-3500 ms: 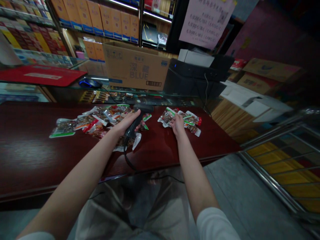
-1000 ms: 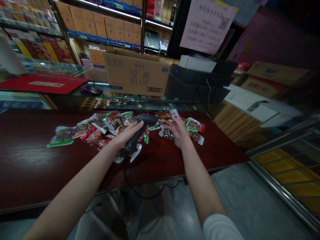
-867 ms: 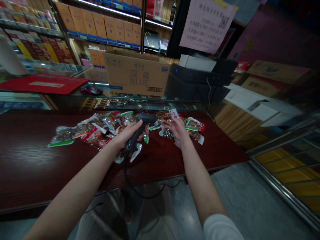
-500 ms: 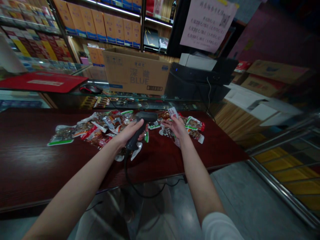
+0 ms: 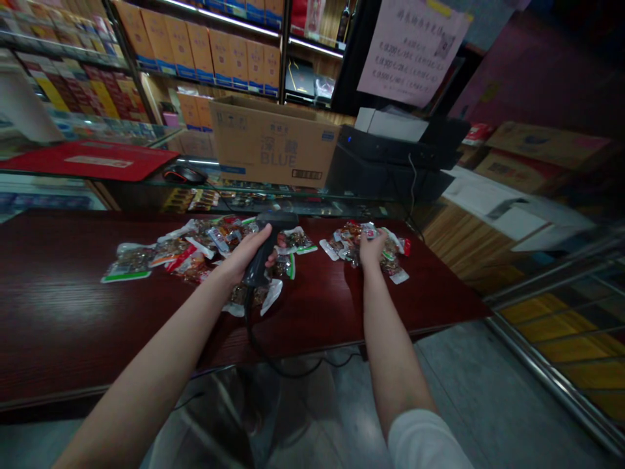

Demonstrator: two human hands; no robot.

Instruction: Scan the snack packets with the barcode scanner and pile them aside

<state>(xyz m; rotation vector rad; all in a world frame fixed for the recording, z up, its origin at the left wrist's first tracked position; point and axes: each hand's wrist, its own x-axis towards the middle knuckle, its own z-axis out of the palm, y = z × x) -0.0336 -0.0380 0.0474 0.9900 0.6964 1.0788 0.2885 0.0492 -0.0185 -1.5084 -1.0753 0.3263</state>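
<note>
My left hand [image 5: 251, 254] is wrapped round the handle of a black barcode scanner [image 5: 266, 244], whose head points away from me over the table. Beneath it spreads a larger heap of clear snack packets [image 5: 188, 264], some with green, red or white edges. My right hand [image 5: 372, 247] is over a smaller heap of snack packets [image 5: 349, 244] to the right, its fingers closed on a snack packet [image 5: 370, 229] with a whitish label. The fingertips are partly hidden, and the printing on the packets is too small to read.
The scanner's cable [image 5: 251, 326] hangs over the front edge of the dark red table [image 5: 312, 312]. Behind stand a glass counter with a cardboard box [image 5: 273, 146], a black printer [image 5: 390, 150], a mouse [image 5: 183, 173] and a red mat [image 5: 92, 160]. A metal rack [image 5: 551, 365] is at the right.
My right hand has moved right and away from me, carrying the labelled packet onto the right-hand heap. The scanner has shifted slightly left, and a gap shows between the two heaps.
</note>
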